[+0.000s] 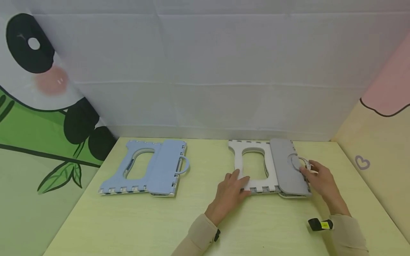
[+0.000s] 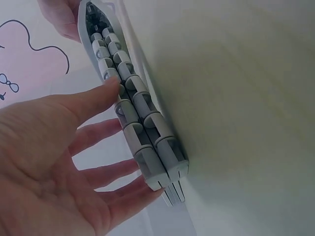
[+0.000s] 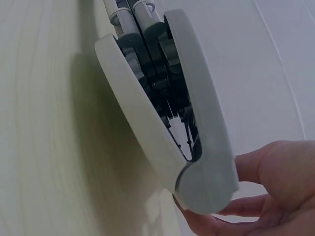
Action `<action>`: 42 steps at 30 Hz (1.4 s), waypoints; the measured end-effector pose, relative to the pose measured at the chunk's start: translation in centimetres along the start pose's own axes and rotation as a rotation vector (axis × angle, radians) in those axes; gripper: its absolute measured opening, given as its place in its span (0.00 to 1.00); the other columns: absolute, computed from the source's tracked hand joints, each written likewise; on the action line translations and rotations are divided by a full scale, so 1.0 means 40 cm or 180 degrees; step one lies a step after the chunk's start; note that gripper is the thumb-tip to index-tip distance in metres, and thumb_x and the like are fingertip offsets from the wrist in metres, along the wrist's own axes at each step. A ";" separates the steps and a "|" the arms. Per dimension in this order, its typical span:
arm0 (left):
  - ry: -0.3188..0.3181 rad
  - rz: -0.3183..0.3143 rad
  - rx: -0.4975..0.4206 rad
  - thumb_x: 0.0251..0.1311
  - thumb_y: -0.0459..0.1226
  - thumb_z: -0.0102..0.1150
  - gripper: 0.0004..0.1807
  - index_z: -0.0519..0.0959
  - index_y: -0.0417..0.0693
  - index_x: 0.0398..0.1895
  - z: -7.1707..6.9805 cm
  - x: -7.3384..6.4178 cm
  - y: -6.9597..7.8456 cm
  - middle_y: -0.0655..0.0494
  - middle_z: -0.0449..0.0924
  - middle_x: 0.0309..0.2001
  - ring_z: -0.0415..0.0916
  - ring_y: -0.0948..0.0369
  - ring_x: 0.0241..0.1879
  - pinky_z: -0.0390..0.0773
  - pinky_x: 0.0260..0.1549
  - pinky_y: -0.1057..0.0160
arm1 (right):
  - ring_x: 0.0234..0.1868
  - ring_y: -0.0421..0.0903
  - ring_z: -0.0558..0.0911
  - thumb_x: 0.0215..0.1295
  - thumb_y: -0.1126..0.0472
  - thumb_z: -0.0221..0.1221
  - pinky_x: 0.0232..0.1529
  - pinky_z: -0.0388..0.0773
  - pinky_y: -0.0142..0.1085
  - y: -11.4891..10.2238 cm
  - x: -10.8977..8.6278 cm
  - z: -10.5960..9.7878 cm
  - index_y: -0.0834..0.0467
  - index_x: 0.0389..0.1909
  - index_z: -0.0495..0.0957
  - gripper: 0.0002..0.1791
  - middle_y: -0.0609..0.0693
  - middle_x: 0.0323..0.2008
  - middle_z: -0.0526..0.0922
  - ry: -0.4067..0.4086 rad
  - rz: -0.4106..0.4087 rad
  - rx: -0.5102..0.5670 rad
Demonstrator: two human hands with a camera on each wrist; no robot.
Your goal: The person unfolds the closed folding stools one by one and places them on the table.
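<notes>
A white and grey folding stool [image 1: 285,177] lies folded flat on the table at the right, with a grey seat panel and white leg frame. My left hand [image 1: 229,190] grips the near left corner of its leg frame, thumb [image 2: 106,96] against the row of hinge knuckles on the near edge, fingers spread along the end. At the seat side, my right hand [image 1: 321,177] pinches the outer edge by the white carry handle, its thumb on the upper half and fingers lower. A grey handle loop [image 1: 292,161] lies over the seat panel. In the right wrist view, a slit parts the two seat halves [image 3: 206,113].
A blue folding stool [image 1: 166,163] lies folded on the left of the pale table [image 1: 205,213], its handle loop sticking out to the right. A white cloth wall [image 1: 205,71] rises behind the table, with painted walls on both sides. Black straps sit at both wrists.
</notes>
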State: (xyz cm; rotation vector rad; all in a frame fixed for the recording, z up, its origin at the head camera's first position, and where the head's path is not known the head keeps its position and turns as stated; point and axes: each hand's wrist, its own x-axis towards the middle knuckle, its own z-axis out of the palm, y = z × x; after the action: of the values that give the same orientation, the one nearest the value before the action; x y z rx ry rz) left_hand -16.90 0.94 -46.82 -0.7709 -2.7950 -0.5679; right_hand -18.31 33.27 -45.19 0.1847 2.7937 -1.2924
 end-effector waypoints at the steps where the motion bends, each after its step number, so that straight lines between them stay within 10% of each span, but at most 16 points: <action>1: 0.0001 0.0019 0.0007 0.62 0.50 0.71 0.25 0.83 0.54 0.60 0.000 0.000 0.000 0.46 0.76 0.59 0.76 0.49 0.49 0.79 0.28 0.61 | 0.67 0.74 0.68 0.82 0.47 0.48 0.53 0.83 0.46 -0.003 -0.001 -0.001 0.76 0.77 0.46 0.42 0.81 0.70 0.58 0.0024 -0.0018 0.0029; 7: 0.0015 0.0050 -0.0018 0.61 0.49 0.72 0.24 0.83 0.54 0.58 -0.001 0.000 0.001 0.47 0.77 0.59 0.77 0.50 0.49 0.78 0.27 0.62 | 0.60 0.67 0.78 0.80 0.50 0.52 0.34 0.75 0.20 -0.016 -0.007 -0.005 0.75 0.76 0.52 0.40 0.79 0.68 0.64 0.0259 -0.0102 0.0093; 19: 0.0024 0.0110 0.0023 0.58 0.51 0.75 0.25 0.84 0.54 0.56 -0.005 0.001 0.002 0.47 0.77 0.61 0.76 0.50 0.44 0.75 0.24 0.66 | 0.60 0.66 0.78 0.79 0.48 0.54 0.33 0.74 0.19 -0.042 -0.021 -0.018 0.72 0.76 0.57 0.39 0.75 0.68 0.67 0.0504 -0.0143 0.0100; 26: 0.0026 0.0151 -0.0043 0.58 0.50 0.75 0.25 0.84 0.51 0.56 -0.008 -0.002 0.005 0.46 0.76 0.62 0.76 0.50 0.44 0.74 0.24 0.67 | 0.37 0.18 0.70 0.77 0.48 0.57 0.32 0.75 0.20 -0.058 -0.030 -0.027 0.70 0.76 0.58 0.39 0.74 0.66 0.69 0.0654 -0.0195 0.0210; 42: -0.0053 0.0217 -0.0200 0.61 0.49 0.73 0.25 0.83 0.53 0.59 -0.015 -0.010 0.009 0.50 0.75 0.64 0.76 0.51 0.44 0.73 0.25 0.71 | 0.38 0.17 0.71 0.76 0.51 0.59 0.29 0.75 0.19 -0.086 -0.046 -0.033 0.63 0.75 0.66 0.33 0.68 0.65 0.74 0.1075 -0.0267 0.0380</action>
State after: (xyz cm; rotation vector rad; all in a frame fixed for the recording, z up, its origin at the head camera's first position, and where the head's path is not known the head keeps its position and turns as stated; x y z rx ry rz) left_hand -16.33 0.81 -46.25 -0.8837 -2.7654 -0.6429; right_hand -16.92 31.92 -41.56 0.3231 3.0272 -1.5842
